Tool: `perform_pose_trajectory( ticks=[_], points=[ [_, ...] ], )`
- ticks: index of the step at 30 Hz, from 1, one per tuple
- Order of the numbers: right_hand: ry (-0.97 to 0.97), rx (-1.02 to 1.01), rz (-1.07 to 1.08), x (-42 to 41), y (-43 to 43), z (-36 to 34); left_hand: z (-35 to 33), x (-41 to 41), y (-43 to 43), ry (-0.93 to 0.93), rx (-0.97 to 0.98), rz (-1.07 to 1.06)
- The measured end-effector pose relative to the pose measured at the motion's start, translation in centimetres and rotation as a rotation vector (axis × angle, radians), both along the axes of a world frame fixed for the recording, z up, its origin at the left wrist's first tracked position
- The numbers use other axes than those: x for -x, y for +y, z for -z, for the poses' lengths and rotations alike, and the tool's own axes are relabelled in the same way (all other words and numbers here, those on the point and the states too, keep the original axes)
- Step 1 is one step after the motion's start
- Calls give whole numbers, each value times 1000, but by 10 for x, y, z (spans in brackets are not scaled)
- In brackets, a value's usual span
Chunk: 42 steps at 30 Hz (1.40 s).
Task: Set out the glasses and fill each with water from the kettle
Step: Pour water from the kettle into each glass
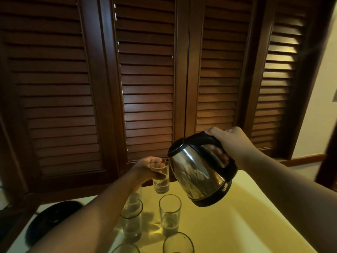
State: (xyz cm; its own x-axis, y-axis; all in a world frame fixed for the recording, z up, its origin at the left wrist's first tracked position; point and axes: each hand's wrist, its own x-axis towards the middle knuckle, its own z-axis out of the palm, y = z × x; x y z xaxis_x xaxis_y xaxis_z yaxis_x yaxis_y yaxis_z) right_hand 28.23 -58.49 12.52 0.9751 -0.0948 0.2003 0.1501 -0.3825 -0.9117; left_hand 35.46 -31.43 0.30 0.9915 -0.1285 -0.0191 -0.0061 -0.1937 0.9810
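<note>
While the right hand (235, 143) is gripping the heavy kettle (198, 170) by its handle, left-hand fingers (160, 175) are wrapping the fragile, slippery glass (161, 177).

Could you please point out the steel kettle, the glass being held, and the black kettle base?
Shiny steel kettle with black handle (197, 172): head view, metal body.
Clear tall held glass (162, 187): head view, lower wall.
Round black kettle base (52, 218): head view, top face.

The head view looks forward and down, close over the table (237, 225), facing louvred shutters (145, 79).
</note>
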Motion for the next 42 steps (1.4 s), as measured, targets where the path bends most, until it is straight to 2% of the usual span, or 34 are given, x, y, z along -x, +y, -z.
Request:
perform_pose_trajectory(
  ticks=[6, 10, 14, 19, 23, 30, 34, 42],
  points=[
    [-9, -189, 65, 8, -18, 37, -11, 2, -9, -5, -21, 162],
    [-123, -306, 94, 22, -29, 58, -4, -6, -11, 45, -61, 84],
    [-186, -408, 144, 32, -34, 78, 9, -15, -14, -37, -409, 35],
    [-239, -492, 188, 42, -40, 94, 16, -17, -15, -64, -589, 30],
    [-232, -493, 203, 50, -42, 101, 18, -18, -19, -38, -578, 27],
    [-225, -469, 229, 61, -40, 113, 19, -18, -24, -13, -667, 80],
    [-208, -467, 249, 62, -41, 115, 23, -20, -28, 22, -641, 83],
    [-171, -491, 253, 63, -45, 122, 26, -23, -29, 1, -668, 89]
  ],
)
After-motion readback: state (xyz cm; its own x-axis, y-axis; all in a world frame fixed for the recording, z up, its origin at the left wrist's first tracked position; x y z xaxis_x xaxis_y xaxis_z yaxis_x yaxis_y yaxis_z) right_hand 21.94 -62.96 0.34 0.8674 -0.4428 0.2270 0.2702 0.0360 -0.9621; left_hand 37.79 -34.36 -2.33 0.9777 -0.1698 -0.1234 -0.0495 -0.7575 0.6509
